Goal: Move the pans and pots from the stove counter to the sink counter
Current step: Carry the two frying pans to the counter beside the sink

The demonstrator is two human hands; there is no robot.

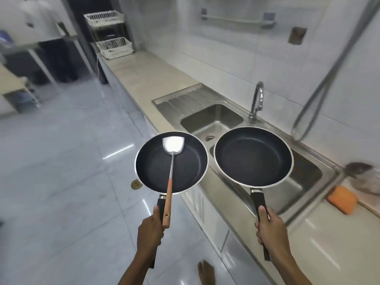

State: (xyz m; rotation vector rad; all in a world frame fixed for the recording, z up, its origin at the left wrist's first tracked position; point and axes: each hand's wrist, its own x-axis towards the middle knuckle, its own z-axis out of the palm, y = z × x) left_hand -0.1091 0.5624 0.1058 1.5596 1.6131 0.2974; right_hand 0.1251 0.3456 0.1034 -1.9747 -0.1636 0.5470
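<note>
So the biggest thing in view is the sink counter [144,79], a long beige run going from about 4 o'clock up to 11 o'clock, with the steel sink [211,120] set into it near the middle and a white dish rack [114,47] parked way off at the far 11 o'clock end. Two black nonstick pans are being carried in the air, nothing set down yet. The right pan [253,156] is held over the near basin at roughly 1 o'clock from the right hand [269,233], which is wrapped tight around its black handle, thumb laid along the top. The left pan [171,162] is hanging out past the counter edge, mostly over the floor, at about 12 o'clock from the left hand [150,231], also closed firm on the handle. A steel spatula [170,167] with a wooden grip is lying in that pan, blade toward 12, and its handle looks pinned in the same fist, though that can't be told for sure. Both handles run near to far, so each pan's long axis points straight away from its grip toward the open counter stretch at 11 o'clock. The right pan is judged closer to a landing spot; the left one needs swinging toward 2 o'clock first, and the loose-ish spatula could slide if it gets tipped
</note>
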